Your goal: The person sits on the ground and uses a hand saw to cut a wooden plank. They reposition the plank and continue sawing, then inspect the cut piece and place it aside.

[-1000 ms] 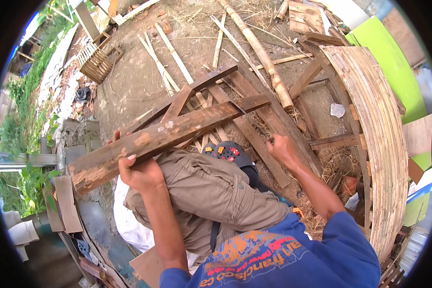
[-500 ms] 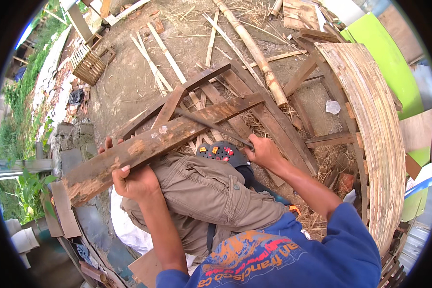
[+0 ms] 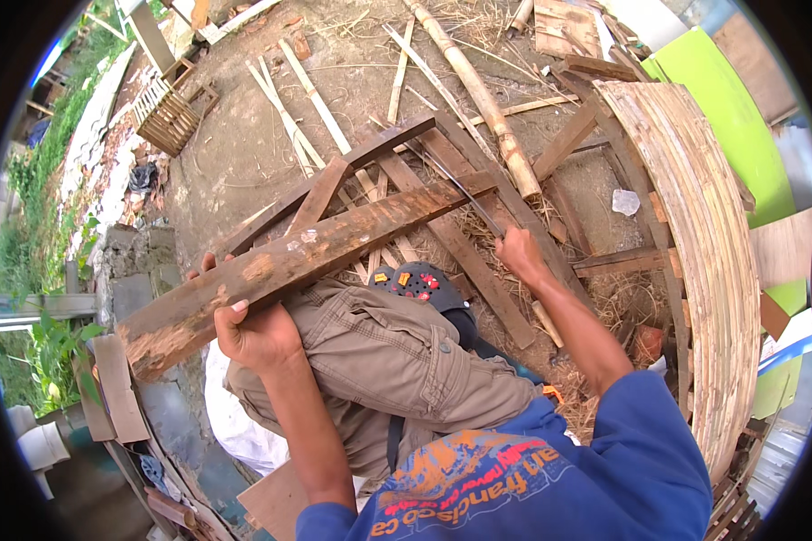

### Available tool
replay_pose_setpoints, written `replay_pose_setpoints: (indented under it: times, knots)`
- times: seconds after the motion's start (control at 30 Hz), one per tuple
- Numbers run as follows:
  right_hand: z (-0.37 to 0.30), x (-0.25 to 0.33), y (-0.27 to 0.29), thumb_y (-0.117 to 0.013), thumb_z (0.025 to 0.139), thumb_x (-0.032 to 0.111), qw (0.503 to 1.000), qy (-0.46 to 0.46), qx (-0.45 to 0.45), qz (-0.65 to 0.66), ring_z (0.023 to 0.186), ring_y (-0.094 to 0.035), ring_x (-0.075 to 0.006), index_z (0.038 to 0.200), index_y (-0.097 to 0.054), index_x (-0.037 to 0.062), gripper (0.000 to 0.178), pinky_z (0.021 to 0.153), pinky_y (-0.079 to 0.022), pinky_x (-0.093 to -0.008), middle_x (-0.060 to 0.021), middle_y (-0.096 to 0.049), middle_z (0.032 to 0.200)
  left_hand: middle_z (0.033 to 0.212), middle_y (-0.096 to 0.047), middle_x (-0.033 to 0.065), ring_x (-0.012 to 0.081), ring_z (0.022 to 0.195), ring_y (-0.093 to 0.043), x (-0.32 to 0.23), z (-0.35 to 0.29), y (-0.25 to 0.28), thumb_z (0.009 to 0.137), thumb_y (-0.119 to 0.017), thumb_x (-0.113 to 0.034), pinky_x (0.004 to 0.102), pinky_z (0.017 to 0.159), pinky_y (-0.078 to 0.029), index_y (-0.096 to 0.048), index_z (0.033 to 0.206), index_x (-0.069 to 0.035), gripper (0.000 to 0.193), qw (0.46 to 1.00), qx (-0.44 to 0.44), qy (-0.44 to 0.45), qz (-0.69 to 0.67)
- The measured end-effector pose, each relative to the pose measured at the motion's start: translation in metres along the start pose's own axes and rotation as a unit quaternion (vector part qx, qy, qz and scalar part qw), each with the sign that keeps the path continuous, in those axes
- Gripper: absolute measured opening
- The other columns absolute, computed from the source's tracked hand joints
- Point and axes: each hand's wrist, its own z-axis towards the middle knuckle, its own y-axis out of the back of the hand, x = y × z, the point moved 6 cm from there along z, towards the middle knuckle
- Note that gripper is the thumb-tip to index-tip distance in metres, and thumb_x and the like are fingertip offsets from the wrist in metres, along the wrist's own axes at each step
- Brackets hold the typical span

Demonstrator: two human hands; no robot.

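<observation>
A long, weathered wooden plank (image 3: 352,236) slants across my lap, its rough, crumbling end low at the left. My left hand (image 3: 260,338) grips it near that end, thumb on the near side and fingertips showing past the far edge. In my right hand (image 3: 521,256) is a machete (image 3: 483,214), its long, narrow blade pointing away and to the left. The blade crosses the plank's right end; whether its edge touches the wood I cannot tell. Under the plank, other boards form an angled wooden frame (image 3: 325,194) on the ground.
A grey clog (image 3: 421,282) is on my foot, close below the plank. To the right stands a bamboo-slat panel (image 3: 695,234). A bamboo pole (image 3: 478,90) and several strips lie ahead on the dirt. Concrete blocks (image 3: 135,279) and a slatted crate (image 3: 167,117) are at the left.
My right hand has moved right and slightly away, taking the machete from the plank's middle to its right end. The blade has turned to point more forward. My left hand keeps its hold.
</observation>
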Motion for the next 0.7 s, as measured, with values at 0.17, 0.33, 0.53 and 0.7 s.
replay_pose_setpoints:
  times: [0.17,0.33,0.53,0.7]
  knots:
    - [-0.054,0.069,-0.002,-0.072,0.085,0.023,0.976,0.207,0.025,0.061,0.078,-0.070,-0.0466,0.096,-0.065,-0.0029,0.030,0.070,-0.057,-0.0529,-0.0320,-0.067,0.077,0.136,-0.053,0.0132,0.0347,0.130,-0.049,0.000,0.004,0.008,0.061,-0.052,-0.004,0.0547,0.117,-0.036,-0.044,0.138,-0.007,0.078,1.000,-0.010,-0.007,-0.013]
    - [0.019,-0.016,-0.016,-0.070,0.087,0.023,0.998,0.051,0.002,0.026,0.078,-0.071,-0.0436,0.098,-0.066,-0.0010,0.027,0.069,-0.057,-0.0522,-0.0295,-0.070,0.081,0.134,-0.054,0.0123,0.0346,0.132,-0.048,0.004,0.004,0.008,0.060,-0.051,-0.004,0.0567,0.118,-0.034,-0.044,0.139,-0.006,0.079,1.000,0.012,0.009,-0.009]
    - [-0.014,0.047,0.000,-0.070,0.088,0.023,0.973,0.223,0.055,0.027,0.081,-0.072,-0.0430,0.099,-0.066,-0.0016,0.027,0.072,-0.058,-0.0520,-0.0247,-0.072,0.085,0.134,-0.054,0.0106,0.0347,0.128,-0.050,-0.003,0.006,0.017,0.060,-0.051,-0.004,0.0616,0.117,-0.033,-0.045,0.138,-0.007,0.079,0.999,-0.037,-0.004,-0.018]
    - [0.052,-0.071,-0.029,-0.071,0.087,0.022,0.995,-0.049,0.068,-0.055,0.082,-0.072,-0.0446,0.100,-0.062,0.0020,0.026,0.071,-0.057,-0.0527,-0.0256,-0.071,0.084,0.135,-0.054,0.0108,0.0345,0.129,-0.050,0.001,0.008,0.007,0.060,-0.051,-0.003,0.0597,0.117,-0.034,-0.045,0.139,-0.008,0.079,1.000,0.000,0.009,-0.010]
